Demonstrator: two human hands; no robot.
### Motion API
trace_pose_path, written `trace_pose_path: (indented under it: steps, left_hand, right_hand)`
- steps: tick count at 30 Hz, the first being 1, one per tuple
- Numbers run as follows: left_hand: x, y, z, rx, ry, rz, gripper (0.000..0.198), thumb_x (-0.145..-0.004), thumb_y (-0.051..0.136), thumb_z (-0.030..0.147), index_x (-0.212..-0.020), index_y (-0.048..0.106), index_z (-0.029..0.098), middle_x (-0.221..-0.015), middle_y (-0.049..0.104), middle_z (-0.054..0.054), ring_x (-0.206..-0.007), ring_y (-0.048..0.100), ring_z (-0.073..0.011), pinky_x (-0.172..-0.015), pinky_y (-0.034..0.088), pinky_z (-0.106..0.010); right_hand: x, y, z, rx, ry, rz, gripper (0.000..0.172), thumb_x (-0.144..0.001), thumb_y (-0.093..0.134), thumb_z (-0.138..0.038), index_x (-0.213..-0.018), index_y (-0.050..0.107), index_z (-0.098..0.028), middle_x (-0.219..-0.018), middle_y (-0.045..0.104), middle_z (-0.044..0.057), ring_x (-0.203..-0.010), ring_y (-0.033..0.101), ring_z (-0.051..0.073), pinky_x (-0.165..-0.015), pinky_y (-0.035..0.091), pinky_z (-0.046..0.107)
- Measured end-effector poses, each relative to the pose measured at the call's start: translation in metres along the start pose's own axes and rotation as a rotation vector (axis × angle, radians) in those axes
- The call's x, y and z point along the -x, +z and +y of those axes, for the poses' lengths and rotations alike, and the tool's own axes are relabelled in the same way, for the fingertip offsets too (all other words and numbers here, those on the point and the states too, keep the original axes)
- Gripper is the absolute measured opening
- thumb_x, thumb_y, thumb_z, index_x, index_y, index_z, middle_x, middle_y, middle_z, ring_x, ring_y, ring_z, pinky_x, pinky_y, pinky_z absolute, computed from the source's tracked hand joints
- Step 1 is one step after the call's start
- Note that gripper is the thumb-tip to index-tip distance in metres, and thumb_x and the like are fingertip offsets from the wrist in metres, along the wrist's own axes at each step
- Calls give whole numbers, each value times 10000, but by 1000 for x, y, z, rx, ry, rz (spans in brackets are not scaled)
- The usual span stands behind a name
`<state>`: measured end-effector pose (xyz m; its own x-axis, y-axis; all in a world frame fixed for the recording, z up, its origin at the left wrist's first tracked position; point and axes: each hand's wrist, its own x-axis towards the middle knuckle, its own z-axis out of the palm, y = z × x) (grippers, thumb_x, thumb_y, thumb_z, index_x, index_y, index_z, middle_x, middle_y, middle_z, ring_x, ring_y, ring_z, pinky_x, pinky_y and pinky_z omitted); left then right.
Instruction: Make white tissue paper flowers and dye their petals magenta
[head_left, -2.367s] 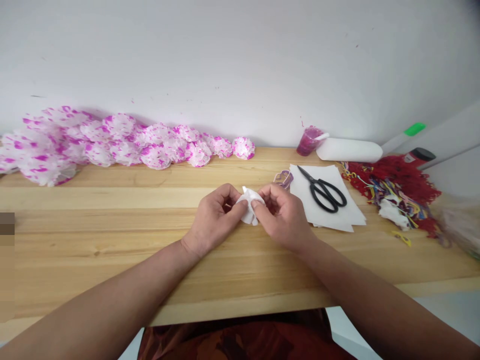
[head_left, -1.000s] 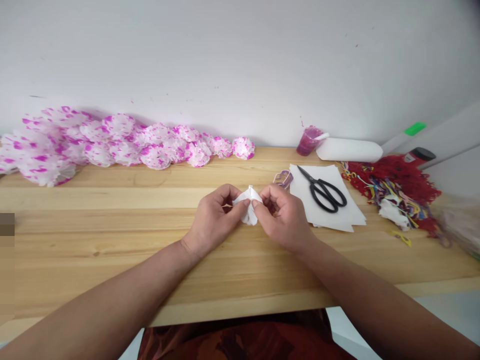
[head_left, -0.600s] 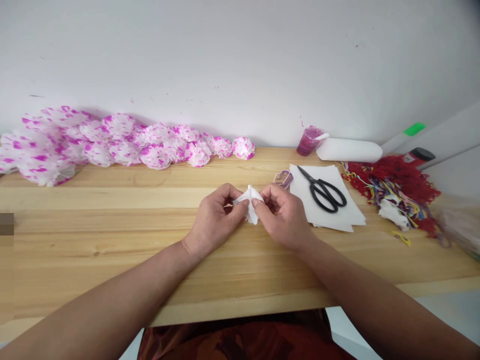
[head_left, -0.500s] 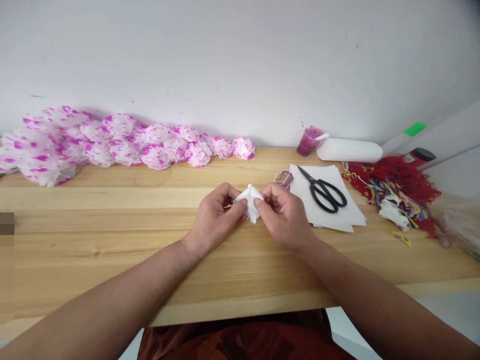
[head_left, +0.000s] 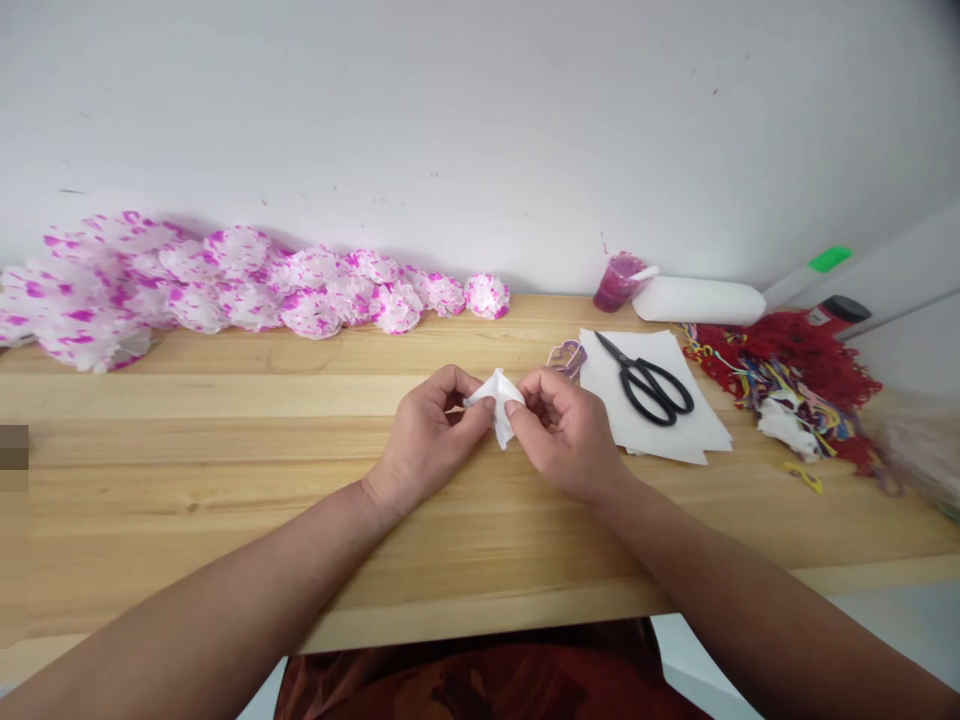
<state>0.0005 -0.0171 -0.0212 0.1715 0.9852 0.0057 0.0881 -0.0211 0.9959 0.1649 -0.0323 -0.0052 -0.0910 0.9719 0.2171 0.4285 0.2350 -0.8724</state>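
A small folded piece of white tissue paper (head_left: 501, 398) is pinched between both hands over the middle of the wooden table (head_left: 225, 560). My left hand (head_left: 431, 425) grips its left side, thumb on top and fingers curled beneath. On the opposite side my right hand (head_left: 570, 430) presses it in the same way, thumb tip near the centre crease. One corner of the paper points away from me and a narrow part hangs toward me. To the right of my right hand, black-handled scissors (head_left: 649, 385) lie on a stack of white paper sheets (head_left: 697, 425).
Several white and magenta paper flowers (head_left: 315, 310) line the wall at left. Along the back stand a cup of magenta liquid (head_left: 620, 282) and a white bottle (head_left: 697, 299) on its side. Purple bands (head_left: 568, 358) lie behind my right hand; red netting (head_left: 810, 350) and coloured strings are at right.
The paper's shape between my thumbs has shifted slightly, its near end now narrower and smoother. My right thumb has moved a little to the left.
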Motion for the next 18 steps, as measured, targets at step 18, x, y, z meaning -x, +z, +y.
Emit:
trace_pose_path:
  steps: [18]
  left_hand:
    - [-2,-2,3,49,-12,-47,210,-822,687,358,-803,563,190,-730,627,10,-651,577,-125,-591,467,-236]
  right_hand:
    - [1,-2,0,5,-35,3,171,-866,572,-209,-739,458,-215,-637,445,-53,-570,415,104,-524,349,248]
